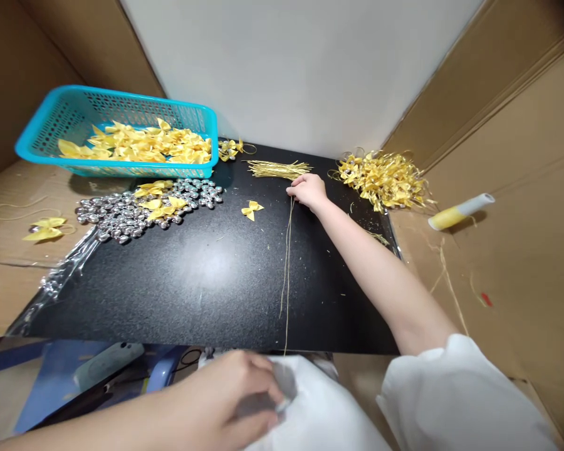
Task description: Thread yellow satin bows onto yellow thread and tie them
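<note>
My right hand (309,190) is at the back of the black table, its fingertips pinched on a thin gold cord (289,250). Two strands of the cord trail toward me, one running past the table's front edge. Just behind that hand lies a bundle of cut gold cords (277,169). Over my lap, my left hand (244,398) has curled fingers, slightly blurred; a small greyish spot shows at its fingertips, too unclear to name. A single yellow ribbon flower (252,210) lies left of the cord.
A turquoise basket (136,168) holds yellow ribbon flowers. Silver beads (122,216) are heaped before it, with several flowers on top. Finished-looking flowers with gold loops (383,178) are piled at right, near a white and yellow tube (460,212). Cardboard walls (512,125) stand at the sides.
</note>
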Demonstrator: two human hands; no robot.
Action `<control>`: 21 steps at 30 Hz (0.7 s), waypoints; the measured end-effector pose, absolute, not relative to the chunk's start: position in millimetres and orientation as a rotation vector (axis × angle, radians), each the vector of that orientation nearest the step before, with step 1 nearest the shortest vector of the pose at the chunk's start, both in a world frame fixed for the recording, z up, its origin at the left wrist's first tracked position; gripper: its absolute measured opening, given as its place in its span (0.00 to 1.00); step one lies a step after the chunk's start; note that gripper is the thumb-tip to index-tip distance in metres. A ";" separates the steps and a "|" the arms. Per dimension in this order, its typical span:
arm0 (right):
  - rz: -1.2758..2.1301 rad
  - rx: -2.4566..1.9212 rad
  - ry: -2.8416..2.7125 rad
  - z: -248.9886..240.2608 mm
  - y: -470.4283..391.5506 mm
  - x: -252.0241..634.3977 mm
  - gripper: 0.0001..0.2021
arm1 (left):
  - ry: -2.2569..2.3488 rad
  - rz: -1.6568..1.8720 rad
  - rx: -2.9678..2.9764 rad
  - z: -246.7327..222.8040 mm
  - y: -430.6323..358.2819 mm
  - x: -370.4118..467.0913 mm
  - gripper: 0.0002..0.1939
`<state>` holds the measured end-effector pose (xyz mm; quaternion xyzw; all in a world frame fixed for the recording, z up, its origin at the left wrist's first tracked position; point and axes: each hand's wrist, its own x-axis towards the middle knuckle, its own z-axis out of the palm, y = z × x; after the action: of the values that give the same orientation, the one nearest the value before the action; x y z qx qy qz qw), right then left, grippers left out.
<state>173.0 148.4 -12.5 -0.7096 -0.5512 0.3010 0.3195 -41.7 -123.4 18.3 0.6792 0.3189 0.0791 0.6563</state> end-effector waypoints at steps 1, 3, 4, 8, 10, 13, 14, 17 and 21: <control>0.788 -1.856 -1.447 -12.8 148.1 173.7 0.07 | 0.668 0.201 1.781 17.6 -115.3 -44.2 0.12; 0.783 -1.840 -1.444 -13.3 147.7 174.8 0.07 | 0.642 0.244 2.207 9.8 -99.7 -46.7 0.19; 0.781 -1.834 -1.443 -13.5 147.5 175.2 0.07 | 0.660 0.267 2.345 3.6 -93.1 -47.2 0.22; 0.779 -1.822 -1.435 -14.4 147.1 175.8 0.07 | 0.626 0.155 2.562 -18.5 -80.4 -49.3 0.39; 0.778 -1.818 -1.429 -15.4 147.7 176.1 0.07 | 0.599 0.109 2.571 -22.2 -81.6 -51.3 0.41; 0.772 -1.806 -1.410 -17.8 150.3 176.9 0.07 | 0.551 0.097 2.565 -20.4 -88.2 -54.9 0.43; 0.769 -1.801 -1.401 -18.9 151.6 177.1 0.07 | 0.530 0.091 2.567 -19.3 -90.7 -56.0 0.44; 0.764 -1.788 -1.376 -22.1 155.7 177.6 0.07 | 0.480 0.044 2.594 -17.4 -97.7 -58.3 0.46; 0.753 -1.777 -1.364 -25.7 160.2 178.0 0.07 | 0.447 0.004 2.652 -19.1 -104.1 -59.4 0.47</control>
<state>178.0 160.2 -25.7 -0.6956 -0.5341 0.2947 0.3795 -59.4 -104.1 -19.1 0.9610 0.1620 0.0016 0.2240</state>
